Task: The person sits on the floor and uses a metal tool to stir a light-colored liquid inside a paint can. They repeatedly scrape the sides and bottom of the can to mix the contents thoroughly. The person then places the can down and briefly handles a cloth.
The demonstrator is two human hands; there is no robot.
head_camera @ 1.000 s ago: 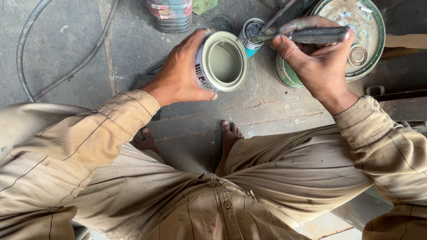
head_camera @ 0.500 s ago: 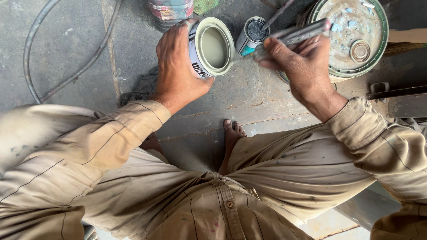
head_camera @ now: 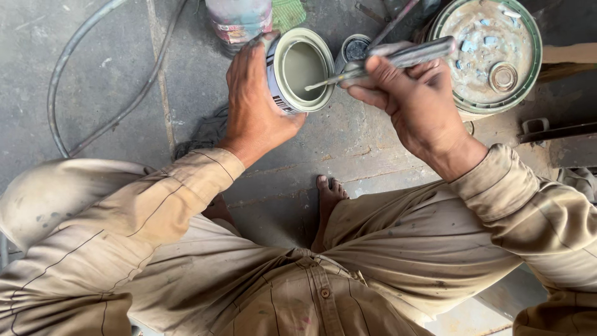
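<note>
My left hand (head_camera: 255,102) grips a small open paint can (head_camera: 300,68), tilted so its mouth faces me; pale grey-green paint fills it. My right hand (head_camera: 413,102) holds a thin paint-coated tool (head_camera: 398,59) with a grey handle, and its tip reaches over the can's rim into the opening. Both hands hover above a concrete floor, in front of my crouched knees and bare feet.
A large round lid or bucket top (head_camera: 488,53) smeared with dried paint lies at the upper right. A smaller open tin (head_camera: 356,48) sits behind the can. A plastic bottle (head_camera: 239,22) stands at the top, and a grey hose (head_camera: 93,81) curves across the floor on the left.
The left hand has turned the can's mouth more toward me. The right hand has swung the tool down so its tip enters the can.
</note>
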